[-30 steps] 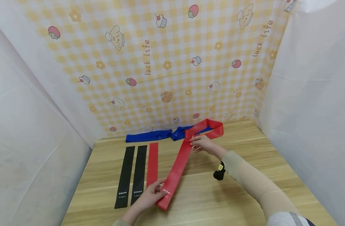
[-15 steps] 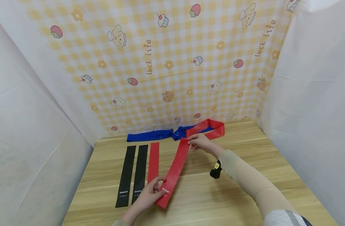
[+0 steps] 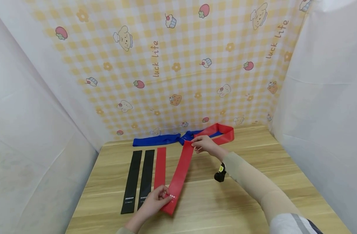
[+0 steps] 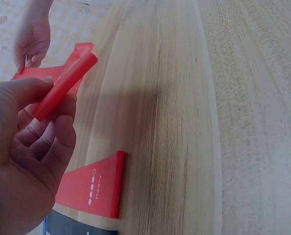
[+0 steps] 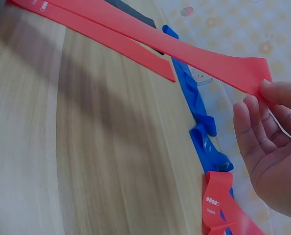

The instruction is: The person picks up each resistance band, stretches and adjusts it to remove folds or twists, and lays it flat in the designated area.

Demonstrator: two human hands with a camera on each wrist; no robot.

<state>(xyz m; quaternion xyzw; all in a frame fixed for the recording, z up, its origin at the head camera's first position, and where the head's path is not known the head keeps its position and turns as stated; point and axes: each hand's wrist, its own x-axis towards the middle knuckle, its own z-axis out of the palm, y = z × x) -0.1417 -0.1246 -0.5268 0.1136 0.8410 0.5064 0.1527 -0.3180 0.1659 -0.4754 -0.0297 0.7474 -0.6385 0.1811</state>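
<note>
Left hand (image 3: 153,202) and right hand (image 3: 205,145) pinch opposite ends of 1 red band (image 3: 181,169), raised beside the flat red band (image 3: 160,165); clearance unclear. Apparent step: straightening; laying it down would call for level ends.

Gripped band (image 3: 178,175) is red, white-dotted. Left of grip: black bands (image 3: 132,182). Beyond grip: blue band (image 3: 156,140), yellow-white checked cloth (image 3: 187,42).

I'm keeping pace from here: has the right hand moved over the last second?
Yes. In the head view, the right hand has moved left, nearer to the leftmost black band.
</note>
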